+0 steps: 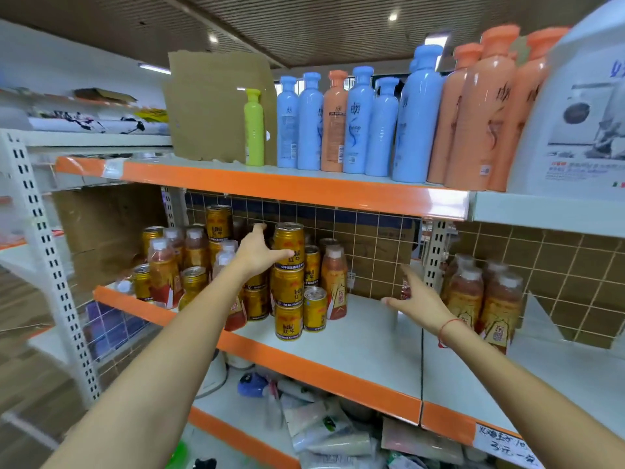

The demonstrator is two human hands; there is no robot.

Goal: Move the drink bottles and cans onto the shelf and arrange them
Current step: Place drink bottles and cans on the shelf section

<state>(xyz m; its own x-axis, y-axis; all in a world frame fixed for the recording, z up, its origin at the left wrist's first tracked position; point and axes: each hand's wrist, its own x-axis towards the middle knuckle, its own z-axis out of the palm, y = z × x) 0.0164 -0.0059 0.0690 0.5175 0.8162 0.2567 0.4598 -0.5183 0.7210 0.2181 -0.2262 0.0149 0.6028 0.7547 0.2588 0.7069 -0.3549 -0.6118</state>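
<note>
Two bare forearms are reaching in from below. The left hand (257, 252) is spreading a wide grip beside the top can (288, 244) of a gold stack on the middle shelf (365, 336), thumb touching it. The right hand (419, 299) is hovering with a wide, empty grip near the tea bottles (480, 296).

红牛 on gold cans (288, 247), 东鹏 on bottle label (495, 334)
</note>
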